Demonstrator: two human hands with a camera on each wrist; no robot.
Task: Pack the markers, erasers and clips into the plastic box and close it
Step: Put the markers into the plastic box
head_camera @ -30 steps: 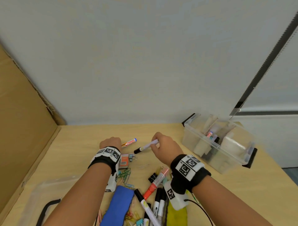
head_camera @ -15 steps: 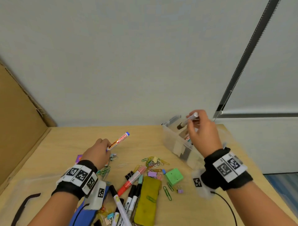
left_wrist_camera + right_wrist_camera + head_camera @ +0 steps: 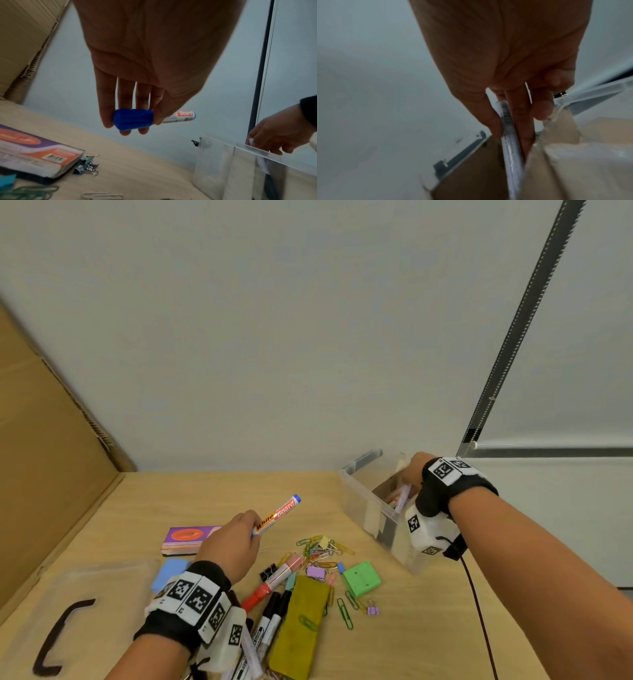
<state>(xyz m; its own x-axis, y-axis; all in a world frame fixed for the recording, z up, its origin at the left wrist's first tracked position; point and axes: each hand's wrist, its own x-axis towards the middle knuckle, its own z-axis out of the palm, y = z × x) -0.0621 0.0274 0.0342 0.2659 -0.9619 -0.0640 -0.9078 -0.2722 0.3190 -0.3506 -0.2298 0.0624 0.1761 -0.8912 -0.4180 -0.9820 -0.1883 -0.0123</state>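
Observation:
My left hand (image 3: pixel 236 537) grips a whiteboard marker with a blue cap (image 3: pixel 279 513) above the table, its tail pointing up and right; the blue cap (image 3: pixel 133 119) shows between thumb and fingers in the left wrist view. My right hand (image 3: pixel 412 474) is inside the clear plastic box (image 3: pixel 366 508) at the right, pinching a thin white marker (image 3: pixel 509 135) between thumb and fingers, pointing down into the box. More markers (image 3: pixel 274 580), paper clips (image 3: pixel 322 547), binder clips (image 3: pixel 315 571), a green eraser (image 3: pixel 361 578) and a blue eraser (image 3: pixel 169 573) lie on the table.
A purple and orange board eraser (image 3: pixel 188 539) lies left of my left hand. An olive cloth (image 3: pixel 299 625) lies near the front. The clear lid with a black latch (image 3: pixel 58 635) rests at front left. Cardboard (image 3: pixel 44 460) walls the left side.
My right hand carried the thin marker from above the box rim down into the box. My left hand lifted the blue-capped marker and shifted right toward the middle.

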